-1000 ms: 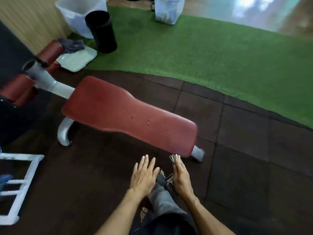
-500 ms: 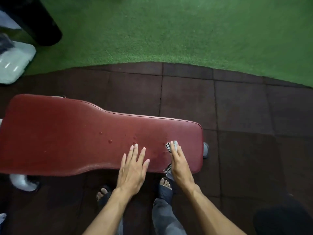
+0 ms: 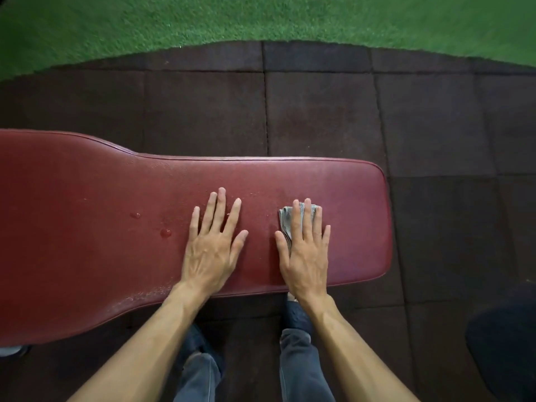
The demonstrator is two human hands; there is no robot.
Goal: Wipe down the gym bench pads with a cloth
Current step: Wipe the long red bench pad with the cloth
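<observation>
A long dark-red bench pad (image 3: 87,256) stretches across the view from the left edge to a rounded end at the right. My left hand (image 3: 213,242) lies flat on its middle with fingers spread and nothing under it. My right hand (image 3: 304,245) presses a folded grey cloth (image 3: 285,220) flat against the pad near the right end; the cloth shows only at the fingertips and beside the index finger. Water drops (image 3: 166,233) sit on the pad to the left of my left hand.
Dark rubber floor tiles (image 3: 319,111) surround the bench, and green artificial turf (image 3: 261,18) runs along the far side. My legs in grey trousers (image 3: 301,367) stand under the near edge. A dark round object (image 3: 504,349) sits at the lower right.
I have stepped up over the bench. Both hands moved forward from the near edge onto the pad, and the cloth now lies flat under my right palm.
</observation>
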